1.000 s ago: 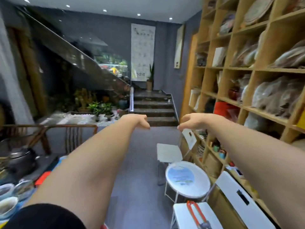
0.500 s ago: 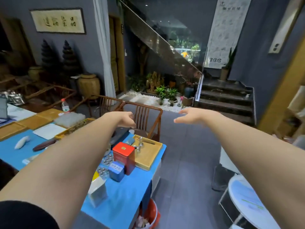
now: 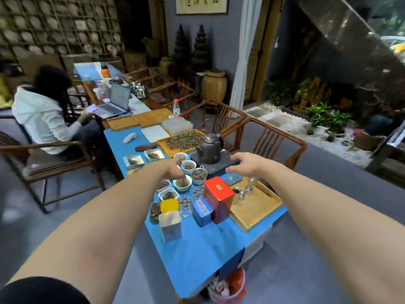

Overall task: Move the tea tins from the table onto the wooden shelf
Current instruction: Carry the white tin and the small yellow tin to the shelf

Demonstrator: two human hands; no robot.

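Note:
Several tea tins stand near the front end of the blue-clothed table (image 3: 203,255): a tall red tin (image 3: 219,197), a small blue tin (image 3: 202,212), a pale silver tin (image 3: 170,224) and a yellow-lidded tin (image 3: 169,205) behind it. My left hand (image 3: 173,170) hovers above the tea bowls, fingers loosely curled, holding nothing. My right hand (image 3: 243,164) is spread open above and behind the red tin, also holding nothing. The wooden shelf is out of view.
A dark kettle (image 3: 208,148) on a hotplate, white bowls of tea leaves (image 3: 183,184), small glass cups and a wooden tray (image 3: 256,207) crowd the tins. Wooden chairs (image 3: 269,139) line the table's right side. A seated person (image 3: 43,115) is at far left. A red bin (image 3: 232,286) sits under the table.
My view has swung left from the shelf and stairs to the table. Both arms stay stretched forward, and the hands now hang over the table's tea ware.

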